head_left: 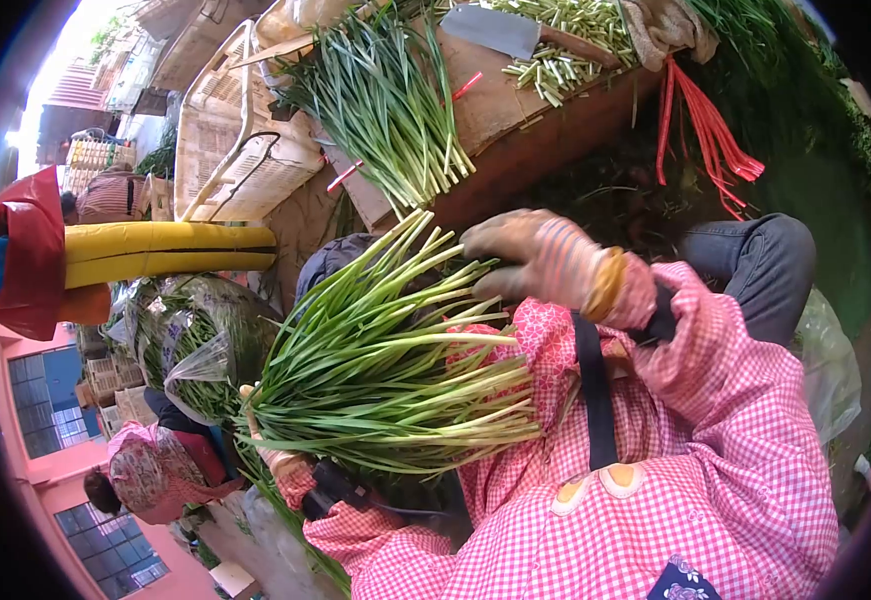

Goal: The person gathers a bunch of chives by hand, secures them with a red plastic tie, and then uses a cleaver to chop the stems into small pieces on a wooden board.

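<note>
A loose bundle of long green leafy stalks [385, 380] fans across the middle, its pale ends towards the right. My left hand [277, 455], gloved, grips its leafy side at the lower left, with most fingers hidden under the leaves. Beside the upper pale ends is my right hand [535, 258] in a striped, soiled glove, its fingers apart and holding nothing. Another sheaf of green stalks [385, 110] lies on a wooden board [485, 95], with a red tie strip [344, 177] under it. A broad-bladed knife [495, 30] rests near cut stalk pieces [570, 65].
Red strips [700, 130] hang from the board's edge near a cloth [665, 28]. Plastic crates [245, 150] and a yellow-wrapped post [170, 248] stand at the left. Bagged greens [195, 340] lie below the post. Another person [160, 470] bends at the lower left.
</note>
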`<state>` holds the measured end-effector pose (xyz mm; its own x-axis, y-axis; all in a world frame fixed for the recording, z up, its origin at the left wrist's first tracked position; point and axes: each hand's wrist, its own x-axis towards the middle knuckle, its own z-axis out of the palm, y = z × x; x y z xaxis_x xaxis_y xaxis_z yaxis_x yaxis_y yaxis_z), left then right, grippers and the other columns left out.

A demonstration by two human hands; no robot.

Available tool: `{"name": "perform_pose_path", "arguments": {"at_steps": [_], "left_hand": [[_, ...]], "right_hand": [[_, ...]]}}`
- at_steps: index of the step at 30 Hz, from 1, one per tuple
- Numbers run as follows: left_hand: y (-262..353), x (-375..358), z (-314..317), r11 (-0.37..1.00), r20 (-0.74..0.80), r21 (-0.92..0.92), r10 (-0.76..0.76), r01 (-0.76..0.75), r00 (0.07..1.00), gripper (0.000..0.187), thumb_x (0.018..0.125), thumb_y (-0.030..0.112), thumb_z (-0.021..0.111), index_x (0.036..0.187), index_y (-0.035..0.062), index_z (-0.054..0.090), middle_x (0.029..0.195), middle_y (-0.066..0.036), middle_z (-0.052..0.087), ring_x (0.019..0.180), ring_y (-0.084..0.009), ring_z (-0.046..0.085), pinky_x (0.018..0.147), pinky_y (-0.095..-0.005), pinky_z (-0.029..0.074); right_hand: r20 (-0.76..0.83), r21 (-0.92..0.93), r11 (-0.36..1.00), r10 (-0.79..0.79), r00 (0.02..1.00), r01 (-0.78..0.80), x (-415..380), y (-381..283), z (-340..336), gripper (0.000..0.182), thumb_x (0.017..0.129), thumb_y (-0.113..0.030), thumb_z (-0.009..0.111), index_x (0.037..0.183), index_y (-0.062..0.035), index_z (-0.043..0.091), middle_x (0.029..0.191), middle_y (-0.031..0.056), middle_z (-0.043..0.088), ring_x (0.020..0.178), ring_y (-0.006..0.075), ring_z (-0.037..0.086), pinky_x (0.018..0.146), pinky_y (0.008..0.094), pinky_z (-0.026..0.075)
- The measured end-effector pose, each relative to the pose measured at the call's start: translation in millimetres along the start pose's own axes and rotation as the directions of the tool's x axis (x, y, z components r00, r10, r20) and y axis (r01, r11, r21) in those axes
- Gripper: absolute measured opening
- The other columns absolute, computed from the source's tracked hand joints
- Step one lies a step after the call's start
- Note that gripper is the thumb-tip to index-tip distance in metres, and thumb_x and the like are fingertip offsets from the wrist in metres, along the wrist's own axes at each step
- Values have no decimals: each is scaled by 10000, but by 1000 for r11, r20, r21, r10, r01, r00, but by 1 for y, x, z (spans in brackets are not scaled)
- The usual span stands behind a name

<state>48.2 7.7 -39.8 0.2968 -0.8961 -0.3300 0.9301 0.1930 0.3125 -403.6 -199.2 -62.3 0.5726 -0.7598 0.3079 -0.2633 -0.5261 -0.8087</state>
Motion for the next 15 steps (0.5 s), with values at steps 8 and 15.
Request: {"name": "perform_pose_path", "arguments": {"at_steps": [8,15], "left_hand": [[-5,-2,1,887,43,452,88,-98,995,317,941,225,446,1194,74,564,1224,-60,566,1142,-203,514,1018,-362,390],[3,0,-7,864,230,485,23,-135,973,335,950,177,409,1239,53,526,1273,-70,531,1205,-169,466,1057,-345,353]], "right_hand": [[485,-546,818,131,865,182,24,-26,-3,164,749,-290,613,749,-137,674,779,61,655,786,256,641,656,365,494],[508,-729,676,426,748,110,14,-6,-30,130,736,-268,613,747,-148,662,770,54,641,777,257,627,691,365,491]]}}
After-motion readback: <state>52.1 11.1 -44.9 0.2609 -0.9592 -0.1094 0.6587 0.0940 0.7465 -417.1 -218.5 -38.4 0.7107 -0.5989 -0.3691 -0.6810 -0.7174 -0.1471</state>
